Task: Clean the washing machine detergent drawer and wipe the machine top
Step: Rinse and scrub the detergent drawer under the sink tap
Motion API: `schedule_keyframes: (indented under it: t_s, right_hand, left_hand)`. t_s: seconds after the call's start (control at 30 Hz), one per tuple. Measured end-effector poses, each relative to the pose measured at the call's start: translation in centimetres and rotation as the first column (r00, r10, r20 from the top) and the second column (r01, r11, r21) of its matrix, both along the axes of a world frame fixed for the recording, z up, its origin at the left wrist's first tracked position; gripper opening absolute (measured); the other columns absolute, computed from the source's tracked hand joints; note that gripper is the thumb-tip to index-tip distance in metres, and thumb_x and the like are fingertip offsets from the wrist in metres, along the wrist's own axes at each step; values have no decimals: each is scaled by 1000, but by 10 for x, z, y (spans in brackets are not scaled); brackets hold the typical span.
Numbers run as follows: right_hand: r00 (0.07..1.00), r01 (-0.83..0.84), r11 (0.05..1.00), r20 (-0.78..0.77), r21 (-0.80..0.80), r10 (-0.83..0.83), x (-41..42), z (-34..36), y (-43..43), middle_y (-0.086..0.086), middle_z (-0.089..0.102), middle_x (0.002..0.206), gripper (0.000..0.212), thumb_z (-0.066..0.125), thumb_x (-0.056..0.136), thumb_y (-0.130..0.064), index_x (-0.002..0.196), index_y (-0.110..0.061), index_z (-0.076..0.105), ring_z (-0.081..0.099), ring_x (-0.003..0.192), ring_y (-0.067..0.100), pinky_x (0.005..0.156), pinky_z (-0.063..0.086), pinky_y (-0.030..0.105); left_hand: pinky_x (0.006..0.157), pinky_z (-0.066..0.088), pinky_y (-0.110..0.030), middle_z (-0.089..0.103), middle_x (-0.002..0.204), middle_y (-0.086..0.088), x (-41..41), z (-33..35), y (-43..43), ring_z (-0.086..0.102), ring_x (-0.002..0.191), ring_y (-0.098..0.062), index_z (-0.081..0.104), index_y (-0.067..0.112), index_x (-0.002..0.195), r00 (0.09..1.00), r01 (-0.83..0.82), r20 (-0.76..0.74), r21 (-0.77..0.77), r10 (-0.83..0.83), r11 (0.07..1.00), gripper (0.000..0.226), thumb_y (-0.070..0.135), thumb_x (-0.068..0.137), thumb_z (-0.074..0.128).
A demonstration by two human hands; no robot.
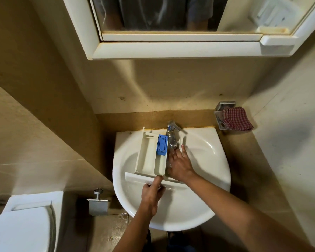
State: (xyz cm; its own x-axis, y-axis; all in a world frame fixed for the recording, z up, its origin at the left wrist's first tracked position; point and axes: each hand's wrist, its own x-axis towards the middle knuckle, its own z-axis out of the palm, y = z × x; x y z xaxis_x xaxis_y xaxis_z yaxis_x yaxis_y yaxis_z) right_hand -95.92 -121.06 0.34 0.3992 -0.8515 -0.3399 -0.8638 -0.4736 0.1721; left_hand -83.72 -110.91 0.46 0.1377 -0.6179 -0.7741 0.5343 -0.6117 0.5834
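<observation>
The detergent drawer (149, 157) runs near-to-far. The left hand (152, 192) grips its near panel; the right hand (178, 164), fingers straight, seemingly rubs its right compartment.

A white washbasin (216, 171) with 1 chrome tap (172, 137) sits below a mirrored cabinet (171, 50), with a toilet (22, 228) and a paper holder (98, 206) at lower left.

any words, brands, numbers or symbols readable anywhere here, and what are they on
No text is legible in this view.
Marks near the top of the blue insert in the detergent drawer: too small to read.
The tap, sink and mirror cabinet show no lettering that I can make out.
</observation>
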Motion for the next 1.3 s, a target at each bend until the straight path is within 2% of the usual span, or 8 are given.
schedule_keyframes:
  t_s: [0.1,0.27,0.6,0.73,0.8,0.93,1.13,1.3]
  right_hand:
    - [987,-153,979,67,131,145,4,4,0,3,18,158,59,38,94,-42,149,-25,25,1,146,32,96,-25,69]
    - [887,-361,906,382,220,261,-30,18,5,-14,62,117,33,37,94,-35,104,-31,68,45,122,4,97,-21,73]
    - [727,-119,845,625,522,-283,-21,36,20,2,57,56,32,54,90,-15,59,-5,56,51,58,5,112,-16,47]
    - [621,-94,739,620,667,-480,-12,46,40,-14,62,56,32,57,86,-7,58,-20,61,53,58,-7,86,42,29]
    - [629,-101,705,594,702,-502,-7,51,49,-19,57,54,37,57,86,-2,58,-25,57,50,55,-7,63,40,17]
    - [620,-102,672,576,733,-534,-7,49,57,1,60,73,17,55,89,-3,76,-5,65,53,71,8,66,41,21]
    - [601,-72,689,582,721,-547,-5,53,55,-19,56,57,40,55,89,0,60,-28,54,51,57,-10,61,38,8]
    - [627,-55,779,629,624,-460,-12,52,53,-10,67,76,19,60,84,-6,74,-18,70,61,74,-2,71,47,13]
  left_hand:
    - [65,55,-21,61,82,-10,7,7,0,62,86,-22,57,6,77,999,-13,36,0,13,1000,20,19,76,73]
    - [75,60,-33,55,64,-6,24,24,-1,62,71,-22,54,1,67,998,29,58,39,-31,999,36,30,59,74]
    - [70,62,-43,71,74,-19,29,87,4,72,67,-32,67,-3,82,923,145,346,93,-169,985,64,60,71,71]
    - [72,61,-42,67,65,-16,43,107,5,71,66,-33,61,0,64,818,257,497,135,-290,957,63,61,79,63]
    - [71,60,-37,66,61,-11,46,110,2,70,60,-27,60,4,61,735,308,578,181,-354,934,62,62,81,60]
    - [57,51,-26,67,72,-9,51,111,-4,67,60,-21,61,5,76,632,389,623,259,-461,884,60,65,80,58]
    - [55,55,-28,66,86,-11,54,111,-9,70,67,-26,57,4,94,688,385,562,255,-460,887,64,65,75,66]
    - [75,61,-43,64,88,-13,59,106,-3,70,75,-32,53,5,92,777,388,441,226,-449,893,59,60,75,68]
